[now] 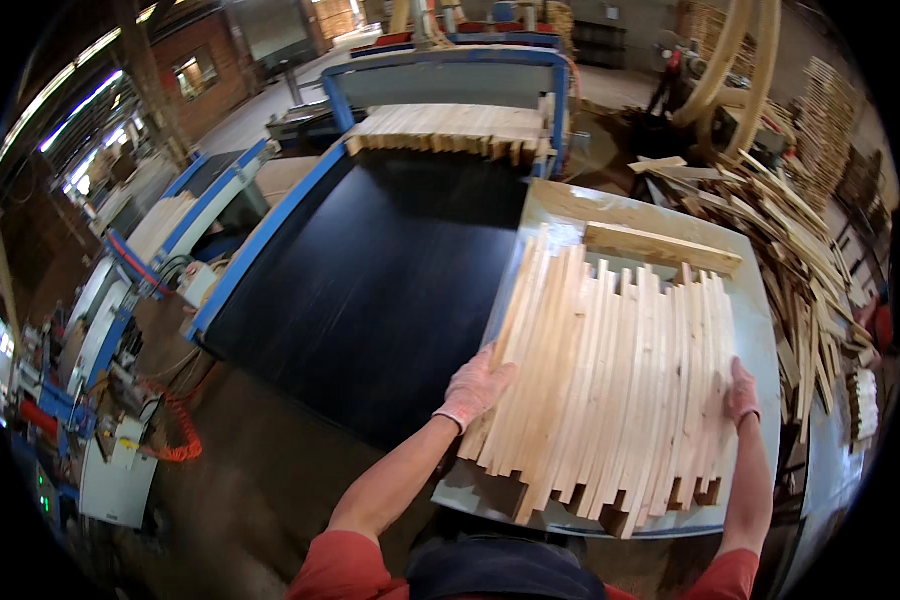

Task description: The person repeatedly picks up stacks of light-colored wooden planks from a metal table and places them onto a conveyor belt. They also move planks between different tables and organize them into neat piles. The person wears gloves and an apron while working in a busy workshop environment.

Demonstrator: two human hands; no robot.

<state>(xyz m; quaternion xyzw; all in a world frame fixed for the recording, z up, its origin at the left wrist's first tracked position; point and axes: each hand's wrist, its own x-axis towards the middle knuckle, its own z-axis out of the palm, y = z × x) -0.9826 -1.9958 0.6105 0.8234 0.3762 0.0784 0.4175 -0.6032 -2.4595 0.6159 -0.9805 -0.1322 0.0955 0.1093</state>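
Note:
A row of pale wooden strips point(610, 370) lies side by side on a grey metal table point(760, 300), its ends uneven at the near and far sides. My left hand point(478, 388), in a pinkish work glove, grips the row's left edge, thumb toward the top and fingers along the side. Against the right edge presses my right hand point(742, 392), gloved too, its fingers pointing away from me and partly hidden. The strips are held between both hands. Beyond their far ends a separate plank point(662, 247) lies crosswise on the table.
Left of the table runs a wide black conveyor belt point(370, 270) with a blue side rail point(270, 240). More strips point(450, 125) sit at its far end under a blue machine frame point(450, 58). Loose scrap wood point(800, 240) is heaped at right. A red coiled hose point(182, 435) hangs at left.

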